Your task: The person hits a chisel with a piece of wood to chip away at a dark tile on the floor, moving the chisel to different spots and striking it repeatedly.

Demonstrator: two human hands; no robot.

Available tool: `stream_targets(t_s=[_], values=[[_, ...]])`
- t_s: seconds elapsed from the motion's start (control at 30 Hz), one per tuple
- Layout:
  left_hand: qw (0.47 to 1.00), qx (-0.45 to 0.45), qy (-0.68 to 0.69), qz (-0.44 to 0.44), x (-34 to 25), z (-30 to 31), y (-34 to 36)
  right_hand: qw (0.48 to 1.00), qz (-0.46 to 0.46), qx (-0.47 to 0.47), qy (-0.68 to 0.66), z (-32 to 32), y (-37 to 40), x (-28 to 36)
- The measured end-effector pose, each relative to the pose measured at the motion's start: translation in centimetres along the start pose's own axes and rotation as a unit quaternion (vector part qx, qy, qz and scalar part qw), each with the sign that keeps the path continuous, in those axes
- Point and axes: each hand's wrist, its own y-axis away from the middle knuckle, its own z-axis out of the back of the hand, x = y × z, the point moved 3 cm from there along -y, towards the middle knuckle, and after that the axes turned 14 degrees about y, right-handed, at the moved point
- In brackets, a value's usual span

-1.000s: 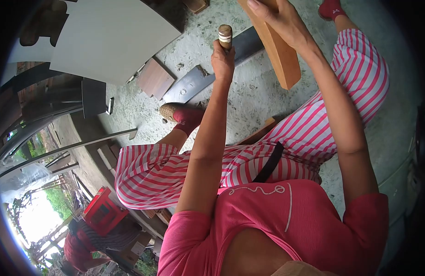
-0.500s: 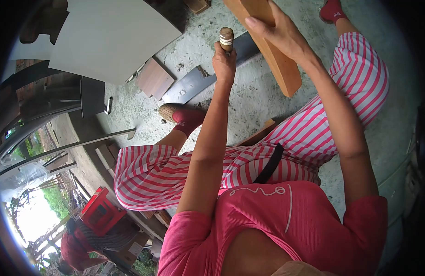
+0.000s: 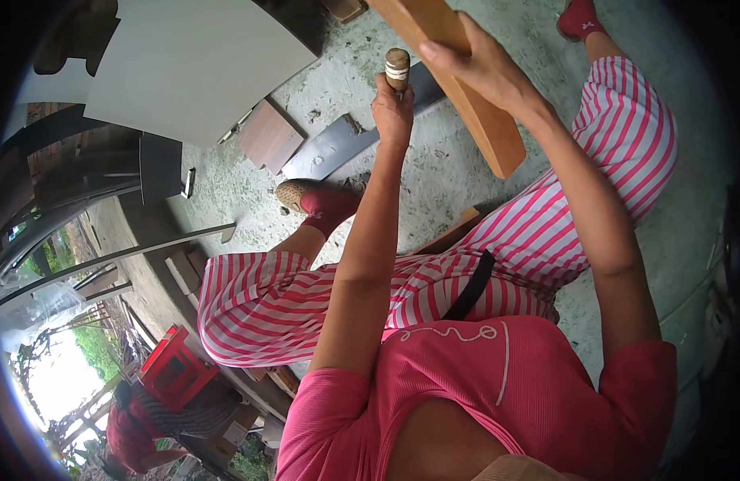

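Observation:
My left hand is closed around a wooden tool handle with white bands near its rounded end. The handle's end points up toward me, and the tool's other end is hidden behind the fist. In my right hand is a long wooden plank, held tilted above the floor with the thumb on its near face and the fingers over its far edge. The plank's upper end runs out of view. Beneath the left hand lies a grey flat strip on the floor.
A brown board piece lies beside the grey strip, near my shoe. A large pale panel is at upper left. A metal bar crosses at left. A person bends near a red plastic chair at lower left.
The plank has shifted slightly to the left and lower at its near end, with my right hand moving along with it. My left hand and the handle have moved very slightly right.

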Motion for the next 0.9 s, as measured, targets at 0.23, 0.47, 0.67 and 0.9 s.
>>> stream_targets(t_s=[0.23, 0.47, 0.67, 0.9], values=[[1.000, 0.014, 0.018, 0.000, -0.1, -0.2, 0.1, 0.986, -0.071, 0.144, 0.043, -3.5, 0.6, -2.6], [0.989, 0.033, 0.120, -0.085, -1.7, -0.7, -2.1, 0.978, -0.078, 0.169, 0.097, -2.5, 0.2, -2.6], [0.981, 0.045, 0.189, -0.003, -2.0, -1.5, -0.1, 0.992, -0.049, 0.114, 0.030, -2.1, 0.7, -3.1], [0.985, 0.036, 0.115, -0.121, -0.7, -3.8, 2.6, 0.992, -0.066, 0.110, 0.018, -1.9, 0.5, -3.4]])
